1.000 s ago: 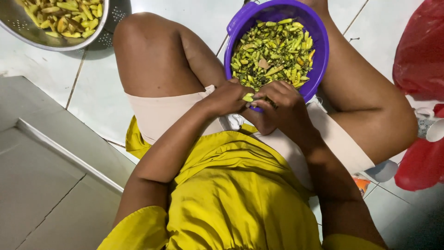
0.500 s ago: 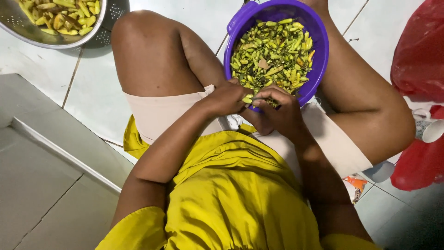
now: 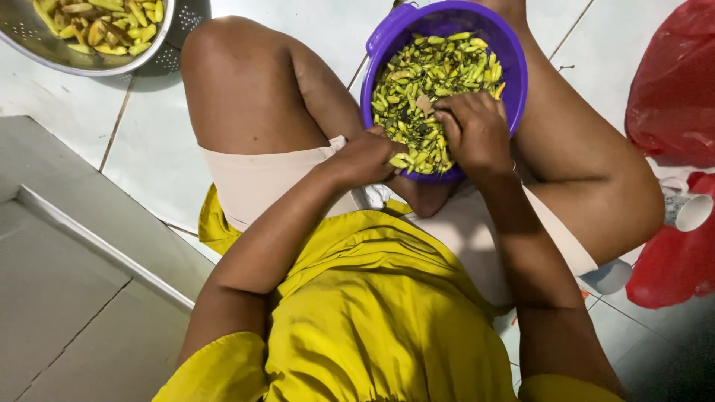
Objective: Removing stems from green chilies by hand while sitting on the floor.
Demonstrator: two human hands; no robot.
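A purple plastic bowl (image 3: pixel 389 43) full of small green and yellow pods (image 3: pixel 428 80) rests between my knees on the tiled floor. My right hand (image 3: pixel 474 130) reaches into the bowl's near side, fingers curled down among the pods. My left hand (image 3: pixel 366 157) sits at the bowl's near rim, fingers closed around a yellow-green pod (image 3: pixel 399 161). Whether the right hand has anything in its fingers is hidden.
A metal colander (image 3: pixel 45 46) of peeled yellow pieces (image 3: pixel 100 24) stands at the top left. Red plastic bags (image 3: pixel 674 89) lie at the right, with a white cup (image 3: pixel 689 211) beside them. A grey raised step (image 3: pixel 74 268) runs along the left.
My right hand has moved from beside the left hand at the bowl's rim up into the bowl among the pods. The left hand has stayed at the rim.
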